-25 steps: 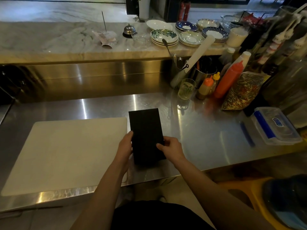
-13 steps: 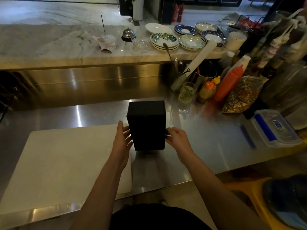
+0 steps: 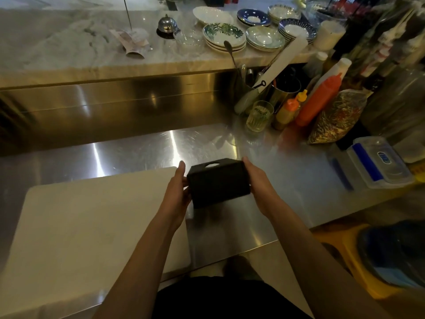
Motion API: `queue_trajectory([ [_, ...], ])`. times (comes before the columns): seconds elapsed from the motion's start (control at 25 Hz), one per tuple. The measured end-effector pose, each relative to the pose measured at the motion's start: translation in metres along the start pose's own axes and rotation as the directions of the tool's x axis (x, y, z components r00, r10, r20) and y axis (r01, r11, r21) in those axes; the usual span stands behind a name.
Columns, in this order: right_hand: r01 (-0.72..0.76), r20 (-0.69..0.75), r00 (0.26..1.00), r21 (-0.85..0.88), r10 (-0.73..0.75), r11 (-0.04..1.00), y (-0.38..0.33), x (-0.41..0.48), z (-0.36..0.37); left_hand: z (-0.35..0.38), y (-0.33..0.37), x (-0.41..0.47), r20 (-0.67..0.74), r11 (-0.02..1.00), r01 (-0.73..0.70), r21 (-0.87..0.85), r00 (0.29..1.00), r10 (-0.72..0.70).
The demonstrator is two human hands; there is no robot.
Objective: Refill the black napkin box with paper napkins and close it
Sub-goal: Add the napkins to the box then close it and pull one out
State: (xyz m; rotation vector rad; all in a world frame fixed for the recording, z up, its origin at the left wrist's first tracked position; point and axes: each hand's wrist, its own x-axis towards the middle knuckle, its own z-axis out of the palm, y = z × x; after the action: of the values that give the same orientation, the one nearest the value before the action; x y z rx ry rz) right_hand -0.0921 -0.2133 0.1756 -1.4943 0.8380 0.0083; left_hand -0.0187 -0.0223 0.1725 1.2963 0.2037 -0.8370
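The black napkin box (image 3: 218,184) is held between both hands just above the steel counter (image 3: 138,153), beside the right edge of the white cutting board (image 3: 92,226). Its top face shows a slot with a bit of white paper (image 3: 212,166) in it. My left hand (image 3: 178,192) presses flat on the box's left side. My right hand (image 3: 257,183) grips its right side. The box looks closed; what fills it is hidden.
At the back right stand a drinking glass (image 3: 259,116), sauce bottles (image 3: 318,102), a bag of spices (image 3: 337,116) and a utensil pot (image 3: 282,88). A clear lidded container (image 3: 379,164) sits at the right. Stacked plates (image 3: 224,36) and a bell (image 3: 167,25) are on the marble ledge.
The box lay flat on the counter, was stood upright, and is now turned so its slotted face points up, held between both hands slightly farther from me.
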Motion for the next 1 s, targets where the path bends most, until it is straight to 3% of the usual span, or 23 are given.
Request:
queue_trajectory([
  [0.12, 0.048, 0.037, 0.998, -0.079, -0.045, 0.996, 0.001, 0.015, -0.007, 0.01, -0.006, 0.006, -0.023, 1.0, -0.002, 0.019, 1.0, 0.002],
  [0.28, 0.133, 0.14, 0.983, -0.125, -0.115, 0.983, 0.008, 0.034, -0.023, 0.03, -0.025, 0.022, -0.187, 0.965, -0.168, 0.202, 0.96, 0.206],
  [0.4, 0.179, 0.221, 0.965, -0.16, -0.141, 0.971, 0.021, 0.051, -0.038, 0.051, -0.041, 0.032, -0.263, 0.95, -0.237, 0.203, 0.921, 0.287],
  [0.64, 0.292, 0.345, 0.922, -0.309, -0.179, 0.905, 0.05, 0.076, -0.061, 0.072, -0.08, 0.05, -0.374, 0.966, -0.166, 0.198, 0.898, 0.231],
  [1.0, 0.36, 0.397, 0.898, -0.422, -0.188, 0.832, 0.06, 0.086, -0.052, 0.063, -0.098, 0.054, -0.375, 0.944, -0.148, 0.295, 0.891, 0.257],
])
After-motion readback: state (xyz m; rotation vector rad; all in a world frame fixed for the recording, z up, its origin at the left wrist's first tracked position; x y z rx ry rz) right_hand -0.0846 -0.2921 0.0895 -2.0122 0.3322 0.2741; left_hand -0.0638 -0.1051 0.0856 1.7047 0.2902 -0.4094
